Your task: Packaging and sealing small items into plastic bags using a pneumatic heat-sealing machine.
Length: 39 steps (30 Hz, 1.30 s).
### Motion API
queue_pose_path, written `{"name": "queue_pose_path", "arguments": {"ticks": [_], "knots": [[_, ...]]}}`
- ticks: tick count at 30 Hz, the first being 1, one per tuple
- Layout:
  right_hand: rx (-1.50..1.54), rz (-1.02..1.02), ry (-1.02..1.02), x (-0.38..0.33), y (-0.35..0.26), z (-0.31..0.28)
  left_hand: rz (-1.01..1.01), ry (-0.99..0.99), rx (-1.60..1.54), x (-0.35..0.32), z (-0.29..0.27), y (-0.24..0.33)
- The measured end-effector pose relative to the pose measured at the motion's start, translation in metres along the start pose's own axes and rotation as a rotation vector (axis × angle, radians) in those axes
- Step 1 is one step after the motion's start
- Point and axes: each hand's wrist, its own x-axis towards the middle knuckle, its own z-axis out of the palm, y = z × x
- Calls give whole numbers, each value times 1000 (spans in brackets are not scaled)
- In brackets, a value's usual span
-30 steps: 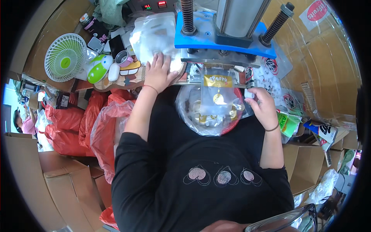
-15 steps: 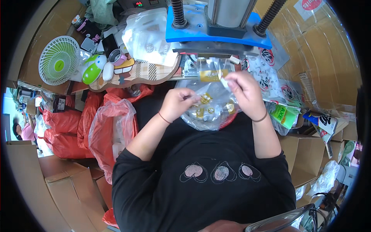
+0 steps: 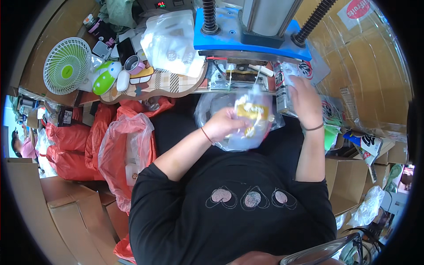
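Observation:
My left hand (image 3: 225,124) is closed on the edge of a clear plastic bag (image 3: 254,126) with gold printed patches, blurred by motion. The bag hangs over a round container lined with clear plastic (image 3: 204,111), which sits in front of my lap. Over a white box with black and red print (image 3: 282,99), to the right of the bag, is my right hand (image 3: 305,104). Its fingers are smeared by motion, and I cannot see whether they hold anything. Just beyond the bag stands a press with a blue plate (image 3: 247,42); a small white bar (image 3: 261,70) lies beneath it.
A stack of clear bags (image 3: 170,44) lies on the patterned board (image 3: 176,84). A green and white fan (image 3: 67,66), a cup (image 3: 132,65) and a phone (image 3: 126,49) stand farther left. Red plastic sacks (image 3: 70,152) are at left; cardboard boxes (image 3: 346,181) at right.
My right hand has left the bag and moved right, over the printed box. The left hand has shifted right, with the bag now hanging from it. The view has shifted slightly.

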Motion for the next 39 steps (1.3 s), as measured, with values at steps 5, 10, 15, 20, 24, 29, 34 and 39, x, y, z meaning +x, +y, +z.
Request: {"name": "queue_pose_path", "arguments": {"ticks": [5,10,15,20,24,29,34,39], "knots": [[-326,410,-164,-13,28,22,69,70,-153,22,-23,35],[-122,336,-127,-29,45,33,228,617,633,6,-37,57],[61,418,80,-19,43,24,450,946,1890,-10,-151,82],[121,197,176,-32,28,15,486,529,1997,-40,-108,54],[384,141,45,-21,-18,21,447,640,618,-43,-95,36],[471,-168,46,5,-64,20,376,442,750,-40,-40,35],[589,-106,89,21,-74,21,229,227,569,-30,-13,18],[549,-114,-271,13,-53,13,123,-64,200,-20,-2,-6]]}}
